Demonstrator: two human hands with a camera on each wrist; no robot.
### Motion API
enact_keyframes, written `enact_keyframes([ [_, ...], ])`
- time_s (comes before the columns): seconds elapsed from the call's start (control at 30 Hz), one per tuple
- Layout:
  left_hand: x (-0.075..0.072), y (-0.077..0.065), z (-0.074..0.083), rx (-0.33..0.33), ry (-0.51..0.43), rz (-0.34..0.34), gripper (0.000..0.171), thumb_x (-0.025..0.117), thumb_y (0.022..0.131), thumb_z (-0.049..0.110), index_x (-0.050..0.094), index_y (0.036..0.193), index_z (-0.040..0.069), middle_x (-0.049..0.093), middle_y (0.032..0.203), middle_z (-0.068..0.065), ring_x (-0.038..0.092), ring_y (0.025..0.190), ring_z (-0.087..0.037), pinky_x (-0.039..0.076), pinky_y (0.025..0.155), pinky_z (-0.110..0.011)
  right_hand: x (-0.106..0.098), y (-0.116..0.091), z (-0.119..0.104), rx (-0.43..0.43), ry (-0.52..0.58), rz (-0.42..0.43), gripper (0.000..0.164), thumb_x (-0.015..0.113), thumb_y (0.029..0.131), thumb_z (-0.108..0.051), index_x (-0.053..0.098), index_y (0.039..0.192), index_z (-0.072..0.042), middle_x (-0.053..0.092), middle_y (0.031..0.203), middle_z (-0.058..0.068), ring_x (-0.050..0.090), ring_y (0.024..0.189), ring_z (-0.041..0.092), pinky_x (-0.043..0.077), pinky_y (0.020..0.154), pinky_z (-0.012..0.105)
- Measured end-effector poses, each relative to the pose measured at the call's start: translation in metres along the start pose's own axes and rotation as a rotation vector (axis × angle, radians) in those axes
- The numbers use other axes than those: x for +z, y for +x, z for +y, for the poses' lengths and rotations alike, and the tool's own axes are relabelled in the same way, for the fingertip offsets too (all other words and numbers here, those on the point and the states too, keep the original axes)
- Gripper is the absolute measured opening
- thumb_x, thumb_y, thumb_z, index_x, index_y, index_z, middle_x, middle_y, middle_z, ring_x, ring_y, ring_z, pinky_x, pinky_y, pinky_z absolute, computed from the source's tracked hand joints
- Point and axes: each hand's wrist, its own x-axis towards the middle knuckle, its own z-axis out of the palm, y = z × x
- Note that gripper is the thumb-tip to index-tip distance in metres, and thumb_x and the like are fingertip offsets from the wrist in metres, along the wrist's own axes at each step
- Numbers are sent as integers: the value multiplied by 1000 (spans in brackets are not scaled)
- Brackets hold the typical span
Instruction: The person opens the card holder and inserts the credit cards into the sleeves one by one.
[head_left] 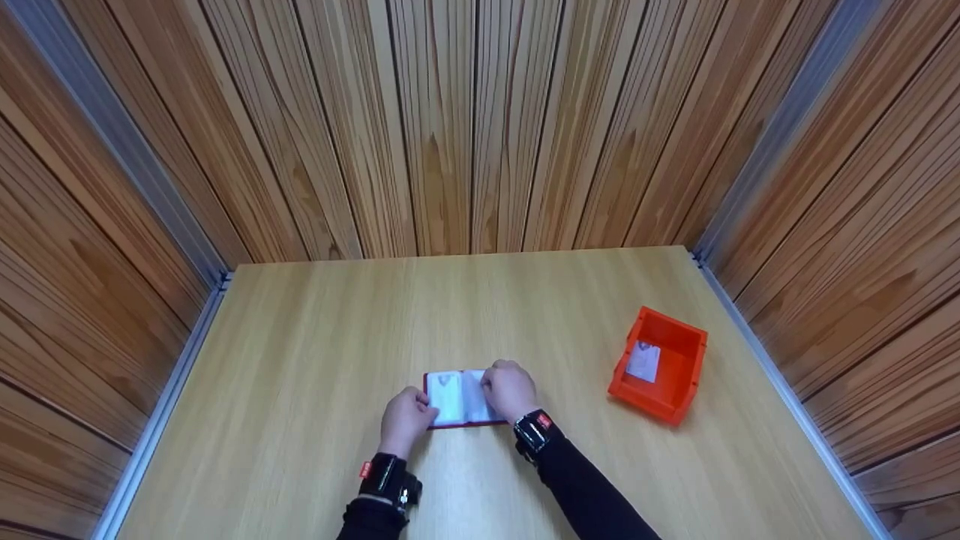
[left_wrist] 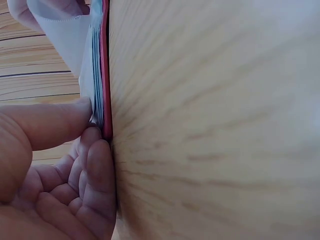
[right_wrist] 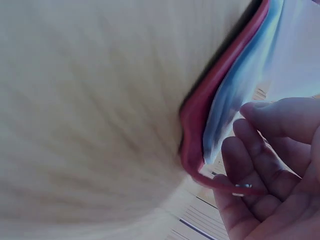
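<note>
A small card holder with a red cover lies spread on the table, its clear plastic sleeves stacked inside. At its left edge my left hand pinches the sleeves between thumb and index finger, the other fingers curled beside the red cover. Over the right half, my right hand has thumb and fingertips together on a translucent sleeve that stands raised from the stack. A red strap with a metal snap reaches across the right fingers.
To the right stands an orange bin, with a white printed card lying in it. Wood-plank walls and metal rails enclose the light wooden table at the back and sides.
</note>
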Motion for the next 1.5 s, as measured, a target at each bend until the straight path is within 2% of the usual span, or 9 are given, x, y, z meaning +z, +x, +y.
enact_keyframes([
  [0.13,0,0,-1,36,12,10,19,76,80,6,60,88,2,59,74,-2,57,68,-17,48,62,-33,2,0,-2,-20,12,18,5,77,80,-10,76,75,-10,62,76,1,61,74,23,50,65,36],
  [0.47,0,2,0,-25,12,-7,18,76,83,7,60,92,3,59,77,-4,57,71,-18,48,64,-33,3,0,-4,-14,50,-32,5,77,80,-11,77,76,-12,64,79,0,62,77,22,51,67,35],
  [0.9,-3,2,-2,-17,-7,-23,18,75,83,6,59,90,3,57,76,-3,55,70,-18,46,62,-31,6,3,-2,21,83,-77,4,76,82,-11,78,78,-11,64,79,0,62,78,20,51,72,35],
  [1.13,-2,-2,-1,30,60,40,19,76,81,10,61,89,2,59,74,-2,55,67,-18,46,61,-33,4,2,-2,-17,103,-52,5,75,80,-9,79,78,-12,67,80,1,64,78,22,51,72,35],
  [1.3,-2,-7,3,51,124,57,19,76,84,12,61,91,3,56,76,-2,53,68,-18,44,61,-34,4,2,0,-4,103,-55,5,75,81,-11,79,78,-12,67,80,1,64,79,22,51,73,36],
  [1.4,-4,-9,6,98,158,94,18,76,85,11,60,90,3,52,75,-2,50,68,-18,42,61,-34,4,2,0,1,103,-58,5,76,81,-11,78,77,-12,66,79,0,64,78,22,51,72,36],
  [1.5,-5,-11,12,180,172,148,18,76,84,10,61,89,2,51,74,-2,50,68,-18,42,61,-35,4,2,1,11,110,-65,4,76,81,-11,78,78,-12,66,79,0,63,77,21,51,72,36],
])
